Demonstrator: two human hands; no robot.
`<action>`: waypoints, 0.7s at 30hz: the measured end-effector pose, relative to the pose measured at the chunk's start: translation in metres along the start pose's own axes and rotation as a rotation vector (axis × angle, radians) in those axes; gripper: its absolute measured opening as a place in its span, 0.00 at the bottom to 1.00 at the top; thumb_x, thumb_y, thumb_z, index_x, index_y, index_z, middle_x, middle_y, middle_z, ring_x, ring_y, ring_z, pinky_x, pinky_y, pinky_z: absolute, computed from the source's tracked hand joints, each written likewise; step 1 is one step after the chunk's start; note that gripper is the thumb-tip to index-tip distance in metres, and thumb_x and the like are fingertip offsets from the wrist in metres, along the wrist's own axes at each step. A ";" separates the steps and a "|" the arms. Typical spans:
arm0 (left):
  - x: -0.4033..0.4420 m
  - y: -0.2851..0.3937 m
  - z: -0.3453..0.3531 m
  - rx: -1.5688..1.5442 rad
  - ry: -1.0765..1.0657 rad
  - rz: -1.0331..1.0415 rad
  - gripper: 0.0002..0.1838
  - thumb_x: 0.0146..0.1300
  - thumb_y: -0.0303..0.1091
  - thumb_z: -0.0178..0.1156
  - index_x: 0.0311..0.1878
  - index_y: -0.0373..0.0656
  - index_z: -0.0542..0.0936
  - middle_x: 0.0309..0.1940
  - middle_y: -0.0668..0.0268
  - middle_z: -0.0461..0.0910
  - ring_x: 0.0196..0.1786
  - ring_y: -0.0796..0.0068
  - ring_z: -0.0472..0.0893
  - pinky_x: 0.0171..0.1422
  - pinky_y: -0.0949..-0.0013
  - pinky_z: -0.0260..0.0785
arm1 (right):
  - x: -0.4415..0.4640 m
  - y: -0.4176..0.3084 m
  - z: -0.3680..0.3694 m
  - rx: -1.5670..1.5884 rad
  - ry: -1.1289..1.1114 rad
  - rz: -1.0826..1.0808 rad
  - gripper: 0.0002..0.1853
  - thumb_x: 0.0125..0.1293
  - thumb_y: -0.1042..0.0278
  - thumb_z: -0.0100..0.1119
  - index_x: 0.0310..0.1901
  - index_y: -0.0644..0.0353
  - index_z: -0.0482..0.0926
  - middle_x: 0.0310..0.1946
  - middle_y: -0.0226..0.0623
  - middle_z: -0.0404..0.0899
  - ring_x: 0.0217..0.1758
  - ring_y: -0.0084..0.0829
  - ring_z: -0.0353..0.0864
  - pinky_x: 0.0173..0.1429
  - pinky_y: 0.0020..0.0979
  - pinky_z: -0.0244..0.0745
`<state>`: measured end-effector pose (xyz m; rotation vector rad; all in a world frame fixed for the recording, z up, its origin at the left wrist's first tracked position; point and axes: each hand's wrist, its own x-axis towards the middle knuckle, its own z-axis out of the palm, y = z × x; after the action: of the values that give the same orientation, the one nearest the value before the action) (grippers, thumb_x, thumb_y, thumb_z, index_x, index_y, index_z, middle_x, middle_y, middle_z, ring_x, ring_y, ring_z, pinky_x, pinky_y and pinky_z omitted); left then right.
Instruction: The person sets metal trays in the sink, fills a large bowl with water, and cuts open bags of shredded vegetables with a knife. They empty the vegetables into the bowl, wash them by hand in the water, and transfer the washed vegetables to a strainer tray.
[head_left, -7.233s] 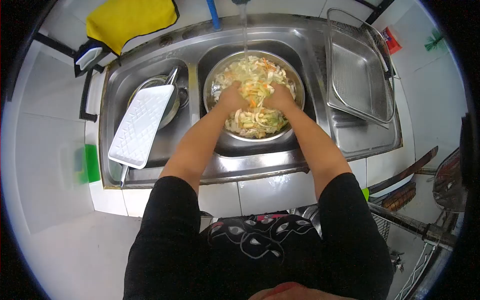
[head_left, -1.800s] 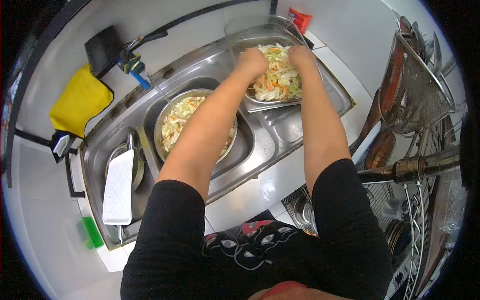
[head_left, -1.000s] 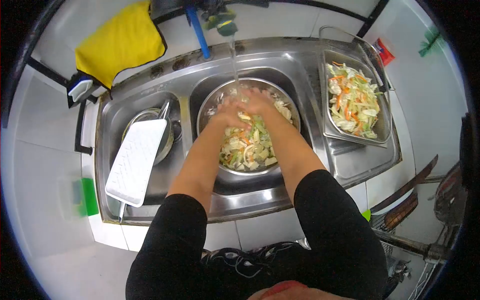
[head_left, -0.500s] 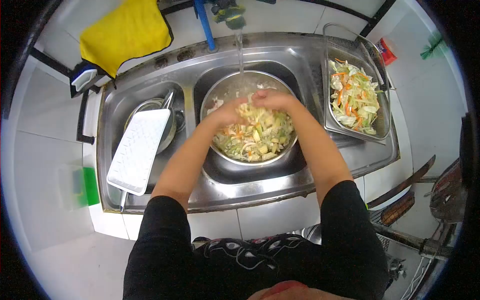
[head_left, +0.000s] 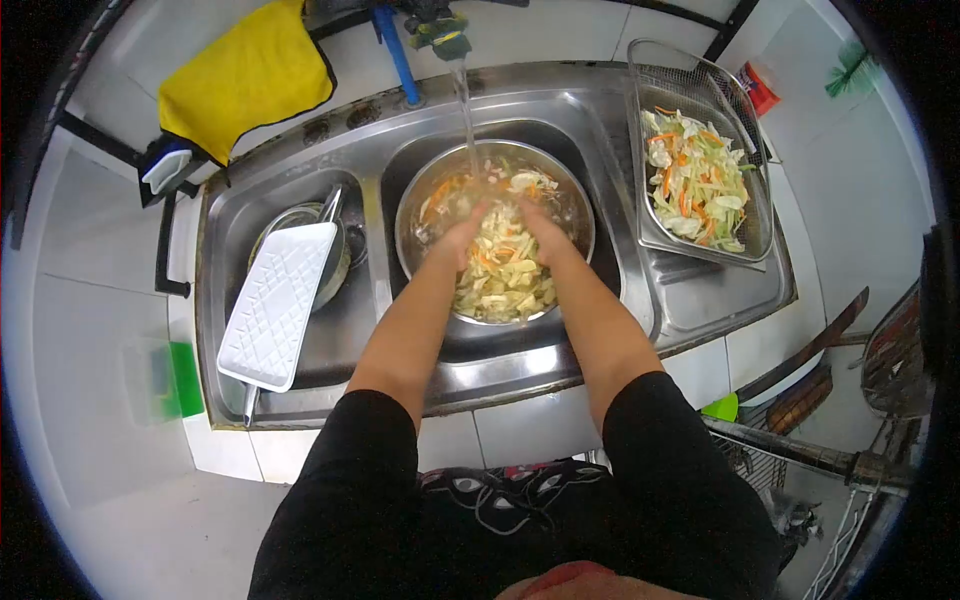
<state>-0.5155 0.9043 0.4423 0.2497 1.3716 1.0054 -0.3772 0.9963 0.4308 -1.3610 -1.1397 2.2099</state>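
Note:
A round metal bowl (head_left: 408,190) stands in the middle basin, holding water and cut vegetables (head_left: 505,262), pale cabbage-like pieces with orange strips. Both hands are down in it. My left hand (head_left: 464,236) is at the left of the pale heap, and my right hand (head_left: 542,230) is at its right. Water and vegetables hide the fingertips, and the fingers are blurred, so their grip cannot be made out. A stream of water (head_left: 466,110) falls from the tap (head_left: 446,40) into the bowl, just beyond my hands.
On the right drainboard a wire mesh basket (head_left: 765,215) holds more shredded vegetables (head_left: 700,180). A white textured tray (head_left: 278,305) lies across the left basin, over a pot with a metal handle (head_left: 333,203). A yellow cloth (head_left: 245,80) hangs at the back left, near a blue pipe (head_left: 397,55).
My hands have moved down and slightly apart, from the bowl's far side to either side of the vegetables. Pale pieces now heap at the near side, with more water showing beyond.

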 end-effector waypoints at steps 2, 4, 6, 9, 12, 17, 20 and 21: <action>-0.091 0.039 0.057 -0.058 0.045 0.033 0.43 0.55 0.63 0.52 0.66 0.44 0.55 0.63 0.53 0.60 0.61 0.62 0.66 0.60 0.58 0.63 | -0.012 -0.002 0.008 0.079 -0.079 0.040 0.33 0.60 0.44 0.52 0.61 0.54 0.61 0.54 0.41 0.69 0.52 0.32 0.73 0.50 0.36 0.74; -0.092 0.042 0.061 -0.132 0.024 0.102 0.41 0.56 0.61 0.53 0.65 0.43 0.57 0.62 0.53 0.61 0.60 0.61 0.67 0.59 0.57 0.63 | -0.045 -0.024 0.021 0.228 -0.199 0.046 0.33 0.57 0.45 0.56 0.58 0.59 0.64 0.51 0.41 0.72 0.50 0.32 0.74 0.49 0.36 0.75; -0.039 0.026 0.044 -0.096 0.177 0.200 0.39 0.56 0.59 0.54 0.64 0.43 0.59 0.61 0.53 0.62 0.59 0.60 0.67 0.59 0.56 0.63 | -0.041 -0.032 0.025 0.228 -0.142 -0.084 0.32 0.52 0.49 0.62 0.53 0.63 0.69 0.46 0.40 0.74 0.45 0.31 0.76 0.47 0.33 0.73; -0.049 0.037 0.056 -0.134 0.227 0.391 0.38 0.55 0.56 0.56 0.62 0.42 0.61 0.59 0.52 0.63 0.60 0.58 0.66 0.60 0.54 0.61 | -0.073 -0.062 0.038 0.180 -0.058 -0.195 0.30 0.48 0.53 0.66 0.49 0.66 0.72 0.43 0.41 0.75 0.42 0.31 0.77 0.44 0.33 0.72; -0.099 0.069 0.086 -0.082 0.336 0.580 0.37 0.53 0.51 0.59 0.61 0.39 0.62 0.56 0.50 0.66 0.58 0.59 0.68 0.58 0.58 0.63 | -0.107 -0.104 0.045 0.025 -0.001 -0.231 0.28 0.52 0.53 0.63 0.49 0.65 0.72 0.46 0.40 0.74 0.48 0.30 0.73 0.49 0.30 0.68; -0.102 0.100 0.100 -0.141 0.384 0.764 0.41 0.51 0.50 0.61 0.62 0.32 0.61 0.57 0.47 0.65 0.60 0.59 0.66 0.61 0.64 0.58 | -0.154 -0.151 0.056 0.096 0.059 -0.436 0.21 0.51 0.61 0.64 0.42 0.68 0.75 0.39 0.41 0.77 0.34 0.29 0.79 0.36 0.29 0.74; -0.095 0.101 0.102 -0.177 0.364 0.810 0.41 0.51 0.49 0.61 0.61 0.29 0.61 0.58 0.47 0.64 0.61 0.59 0.65 0.62 0.64 0.57 | -0.142 -0.151 0.048 0.179 -0.114 -0.483 0.19 0.52 0.62 0.64 0.42 0.66 0.76 0.37 0.39 0.78 0.35 0.27 0.79 0.37 0.30 0.73; -0.094 0.097 0.103 -0.180 0.372 0.798 0.41 0.51 0.49 0.61 0.61 0.28 0.61 0.58 0.47 0.64 0.61 0.60 0.65 0.62 0.65 0.57 | -0.145 -0.145 0.046 0.149 -0.090 -0.480 0.21 0.52 0.61 0.64 0.44 0.66 0.76 0.38 0.38 0.78 0.37 0.27 0.77 0.40 0.29 0.72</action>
<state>-0.4552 0.9340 0.5986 0.5150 1.5287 1.9023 -0.3646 0.9783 0.6395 -0.8280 -1.1589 1.9690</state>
